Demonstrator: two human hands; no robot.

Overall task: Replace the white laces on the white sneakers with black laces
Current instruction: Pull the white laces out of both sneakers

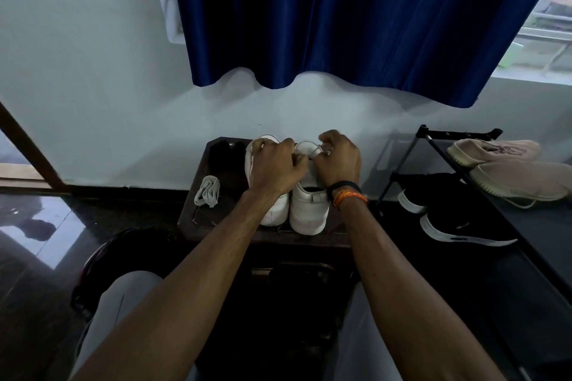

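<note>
We have the white sneakers (297,201) side by side on the dark surface (198,226), heels toward us. Our left hand (275,164) and right hand (337,161) each pinch a strand of white lace (312,150) over the right-side sneaker. Left of the sneakers, one removed white lace bundle (208,191) lies; the black laces (224,151) beyond it look unused, so most remains, we judge.

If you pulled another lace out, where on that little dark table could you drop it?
The barest patch is the table's front-left corner, bordered by the white lace bundle behind and the left sneaker to its right. The back-left holds something black. The middle is crowded: both sneakers, the left hand and the right hand.
</note>
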